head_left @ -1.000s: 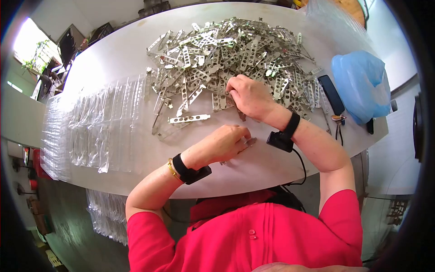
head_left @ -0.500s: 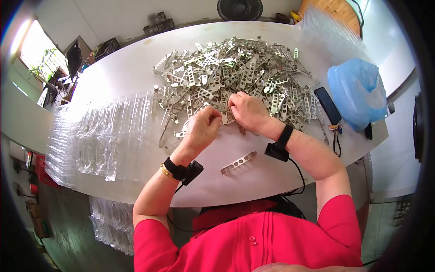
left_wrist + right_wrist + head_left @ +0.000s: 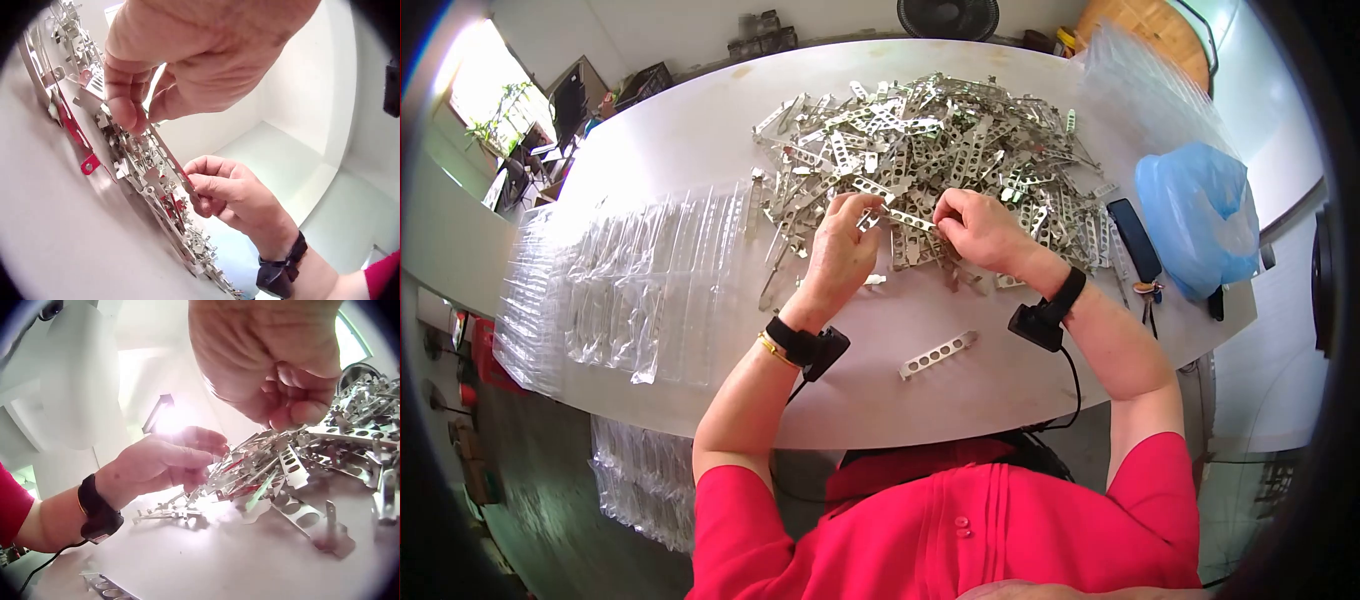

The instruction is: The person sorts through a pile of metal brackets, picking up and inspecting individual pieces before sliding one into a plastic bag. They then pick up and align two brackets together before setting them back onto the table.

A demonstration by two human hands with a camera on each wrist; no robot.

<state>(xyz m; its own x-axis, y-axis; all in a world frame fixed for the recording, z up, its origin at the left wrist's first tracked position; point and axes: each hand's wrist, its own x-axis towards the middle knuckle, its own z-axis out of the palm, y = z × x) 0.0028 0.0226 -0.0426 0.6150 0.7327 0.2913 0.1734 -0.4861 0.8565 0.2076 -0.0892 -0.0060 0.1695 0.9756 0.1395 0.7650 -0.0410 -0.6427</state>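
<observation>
Both hands are on one part: a flat metal strip [image 3: 912, 219] with a row of round holes, stretched between them above the near edge of the pile [image 3: 945, 130]. Left hand [image 3: 838, 258] has fingers curled in, thumb and fingertips pinching the strip's left end. Right hand [image 3: 988, 238] pinches the other end between thumb and curled fingers. Left wrist view confirms it: strip runs fingertip to fingertip, slanted, with a red tint along part of its edge.

Pile is loose metal strips and brackets, heaped at all angles in the middle of the desk [image 3: 830, 405]. Some lie flat at its near edge, just below the hands. A few pieces show red in the wrist views.

One separate strip [image 3: 938, 354] lies flat on the desk on the person's side, apart from the pile, slightly angled, holes showing.

Left of the pile: clear plastic trays [image 3: 640, 285] in a row. Right of it: a dark phone-like slab [image 3: 1133, 240], keys [image 3: 1146, 289] at its near end, then a blue plastic bag [image 3: 1197, 222]. Clear plastic sheeting [image 3: 1145, 85] sits at the far right of the desk. Black fan [image 3: 948, 16] is beyond the far edge.

Each wrist carries a black strapped camera; gold bracelet [image 3: 774, 348] on the left.
</observation>
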